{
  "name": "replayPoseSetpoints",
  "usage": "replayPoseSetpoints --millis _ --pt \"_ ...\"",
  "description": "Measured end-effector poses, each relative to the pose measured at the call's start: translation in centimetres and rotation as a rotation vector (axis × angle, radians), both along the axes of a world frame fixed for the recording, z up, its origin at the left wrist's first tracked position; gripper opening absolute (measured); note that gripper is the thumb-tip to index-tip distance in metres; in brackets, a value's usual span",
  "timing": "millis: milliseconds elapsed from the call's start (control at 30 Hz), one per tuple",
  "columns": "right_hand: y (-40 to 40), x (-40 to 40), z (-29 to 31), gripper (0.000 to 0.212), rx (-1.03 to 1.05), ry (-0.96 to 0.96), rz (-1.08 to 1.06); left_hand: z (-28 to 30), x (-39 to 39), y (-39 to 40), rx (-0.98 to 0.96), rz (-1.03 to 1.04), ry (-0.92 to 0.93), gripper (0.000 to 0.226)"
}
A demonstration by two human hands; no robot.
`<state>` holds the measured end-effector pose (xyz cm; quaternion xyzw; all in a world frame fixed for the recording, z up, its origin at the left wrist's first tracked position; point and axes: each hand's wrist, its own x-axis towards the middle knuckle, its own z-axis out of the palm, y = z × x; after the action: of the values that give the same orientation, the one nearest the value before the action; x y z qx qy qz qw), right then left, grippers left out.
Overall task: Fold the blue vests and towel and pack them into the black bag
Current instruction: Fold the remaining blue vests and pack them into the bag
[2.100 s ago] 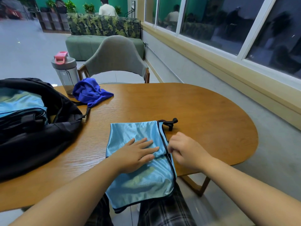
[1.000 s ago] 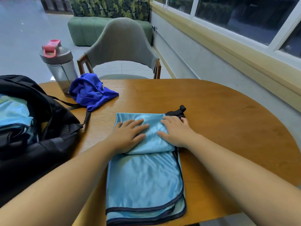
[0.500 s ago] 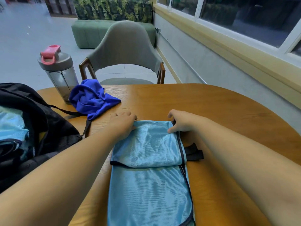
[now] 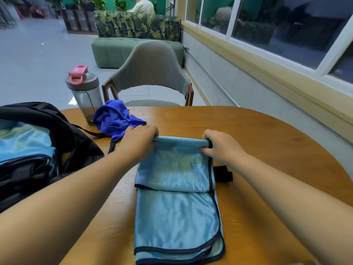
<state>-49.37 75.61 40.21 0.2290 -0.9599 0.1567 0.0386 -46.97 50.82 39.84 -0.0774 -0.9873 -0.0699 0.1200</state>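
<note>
A light blue towel (image 4: pixel 177 217) with dark trim lies folded lengthwise on the wooden table (image 4: pixel 267 146). My left hand (image 4: pixel 140 139) grips its far left corner and my right hand (image 4: pixel 219 146) grips its far right corner, lifting the far fold off the table. A black strap loop (image 4: pixel 223 174) sticks out at the towel's right side. A crumpled dark blue vest (image 4: pixel 114 119) sits just behind my left hand. The open black bag (image 4: pixel 57 131) stands at the left, with light blue cloth (image 4: pixel 23 142) inside it.
A grey water bottle (image 4: pixel 85 94) with a pink lid stands behind the vest. A grey chair (image 4: pixel 152 71) faces the table's far edge. A wall with windows runs along the right. A person sits far back beyond a green bench.
My hands slid from pressing flat on the towel's fold to its far edge, curled round the far corners and raised that edge. The view tilted up slightly.
</note>
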Motion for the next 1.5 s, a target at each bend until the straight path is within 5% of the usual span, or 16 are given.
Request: replayPoseSetpoints --millis 300,533,800,933,1067,1200,1500 --pt "2.5 7.5 0.4 0.036 -0.025 0.444 0.179 2.3 9.3 -0.5 0.164 -0.208 0.200 0.010" --pt "3.9 14.5 -1.8 0.035 0.003 0.559 0.338 -1.8 16.9 -1.1 0.217 -0.423 0.154 0.020" --pt "4.9 19.1 -6.3 0.024 0.182 0.451 0.452 -7.1 21.6 -0.6 0.333 -0.330 -0.162 0.043" --pt "4.7 19.4 -6.2 0.033 0.147 0.380 0.393 -7.5 21.6 -0.1 0.557 0.086 -0.059 0.045" --pt "2.1 17.8 -4.6 0.031 0.073 0.378 0.357 -6.9 20.2 0.3 0.619 0.355 -0.339 0.042" --pt "-1.0 15.3 -3.8 0.017 0.151 0.123 0.300 -6.0 18.6 1.0 0.711 0.382 -0.481 0.035" --pt "-6.8 9.8 -4.0 0.061 -0.046 -0.421 0.010 -5.7 16.3 0.6 0.891 0.439 -0.623 0.031"
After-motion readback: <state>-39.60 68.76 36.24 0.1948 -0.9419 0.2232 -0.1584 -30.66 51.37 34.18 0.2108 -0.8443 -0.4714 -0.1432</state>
